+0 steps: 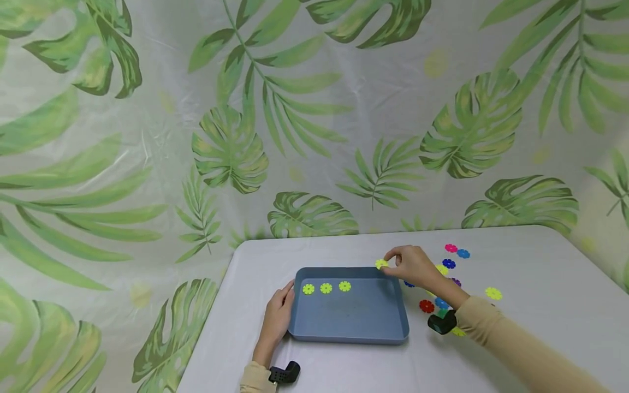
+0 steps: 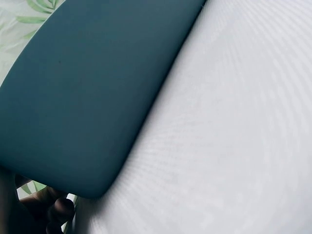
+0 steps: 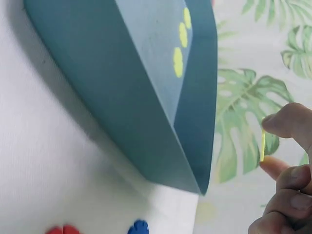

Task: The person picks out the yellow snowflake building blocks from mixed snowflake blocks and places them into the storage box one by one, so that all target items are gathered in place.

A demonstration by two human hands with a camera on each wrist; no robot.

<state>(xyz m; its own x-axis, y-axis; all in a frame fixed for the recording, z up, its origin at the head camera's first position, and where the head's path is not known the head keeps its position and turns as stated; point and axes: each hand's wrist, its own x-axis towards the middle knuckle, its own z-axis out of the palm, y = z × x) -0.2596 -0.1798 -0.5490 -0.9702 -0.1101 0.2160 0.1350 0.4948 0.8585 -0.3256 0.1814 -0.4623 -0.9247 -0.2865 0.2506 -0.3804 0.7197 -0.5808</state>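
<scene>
**Trainee:** State the condition of the hands.

**Instructor:** Right hand (image 1: 410, 267): thumb and forefinger pinch one yellow-green, flower-shaped flat disc (image 1: 381, 263) by its edges; the other fingers are bent inward. The held disc is apart from the tray, near its far right corner. Left hand (image 1: 278, 312): grips the left side of the blue-grey, shallow rectangular tray (image 1: 350, 322); firmness of grip cannot be told.

**Trainee:** What is done?

**Instructor:** Three matching yellow-green discs (image 1: 326, 288) lie flat in the tray, spaced in a row near the far wall, from the left end to about the middle. Judged from this layout, the row is part complete. The held disc would be the fourth piece, not yet set down.

**Trainee:** What is left?

**Instructor:** Right of the tray, on the white-covered bench (image 1: 540, 265), lie loose discs of the same form: a red disc (image 1: 426, 306), a dark blue disc (image 1: 449, 263), a pink disc (image 1: 451, 248) and others. A further yellow-green disc (image 1: 493, 293) lies on the right. The right forearm may hide pieces; no full count is possible. Whether the other colours belong to the work cannot be told.
</scene>
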